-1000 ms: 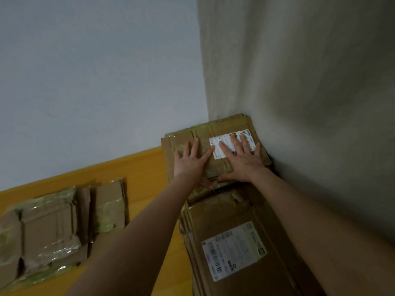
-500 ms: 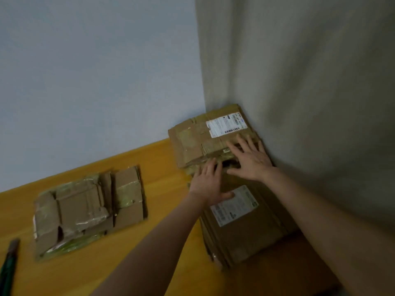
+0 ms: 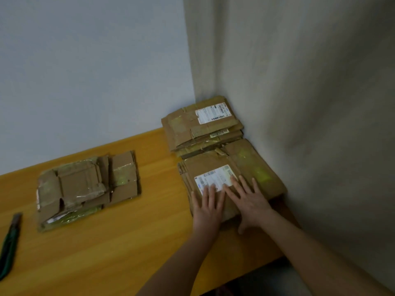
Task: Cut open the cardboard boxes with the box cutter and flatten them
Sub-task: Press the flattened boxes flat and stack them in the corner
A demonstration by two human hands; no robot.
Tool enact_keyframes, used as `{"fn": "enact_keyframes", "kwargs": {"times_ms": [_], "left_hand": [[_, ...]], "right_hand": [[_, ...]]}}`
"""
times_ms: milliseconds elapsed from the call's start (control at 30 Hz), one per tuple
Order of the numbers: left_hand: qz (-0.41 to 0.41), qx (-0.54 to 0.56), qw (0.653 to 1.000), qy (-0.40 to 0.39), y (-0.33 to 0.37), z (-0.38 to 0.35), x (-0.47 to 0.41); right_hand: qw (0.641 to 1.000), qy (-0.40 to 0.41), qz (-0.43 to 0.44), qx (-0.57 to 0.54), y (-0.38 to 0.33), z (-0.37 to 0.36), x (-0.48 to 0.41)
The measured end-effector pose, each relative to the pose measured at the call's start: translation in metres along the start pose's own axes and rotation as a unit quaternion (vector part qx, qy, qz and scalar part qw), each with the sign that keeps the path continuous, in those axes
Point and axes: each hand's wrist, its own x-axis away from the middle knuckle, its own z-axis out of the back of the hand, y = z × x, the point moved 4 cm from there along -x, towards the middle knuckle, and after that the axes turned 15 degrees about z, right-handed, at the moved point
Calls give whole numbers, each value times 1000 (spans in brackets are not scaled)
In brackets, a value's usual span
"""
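Observation:
Two stacks of flattened cardboard boxes lie in the corner of a wooden table. On the near stack (image 3: 254, 165), which carries a white shipping label, my left hand (image 3: 208, 207) and my right hand (image 3: 248, 199) both press flat with straight fingers. The far stack (image 3: 186, 129), also labelled, sits tight against the corner behind it. A third pile of flattened, taped boxes (image 3: 85, 186) lies further left on the table. The green box cutter (image 3: 9, 244) rests at the far left edge, away from both hands.
The wooden table (image 3: 128, 242) meets a pale wall behind and a grey-beige wall (image 3: 310, 103) on the right. The table's front edge runs diagonally below my forearms.
My hands slid back from the far stack onto the near labelled stack. The view drew back and tilted down, bringing the left pile and the box cutter into sight.

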Motion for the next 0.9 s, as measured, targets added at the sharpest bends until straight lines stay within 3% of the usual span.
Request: {"fn": "enact_keyframes", "kwargs": {"times_ms": [133,333,500,633,800,900], "left_hand": [[42,-9,999,-12,-7,-7,-3],[73,-17,997,-33,-6,4,-17],[24,33,996,-79,-12,7,-16],[9,155,987,-50,-52,42,-7],[144,216,966,13,-144,44,-1],[218,226,949,20,-211,22,5]], "right_hand": [[998,46,-46,11,-11,-14,-6],[995,35,-88,-37,9,-4,-15],[991,-28,-13,-128,21,9,-6],[977,46,5,-207,22,60,-13],[959,174,12,-225,-44,119,-67],[944,185,34,-270,-112,134,-109]]}}
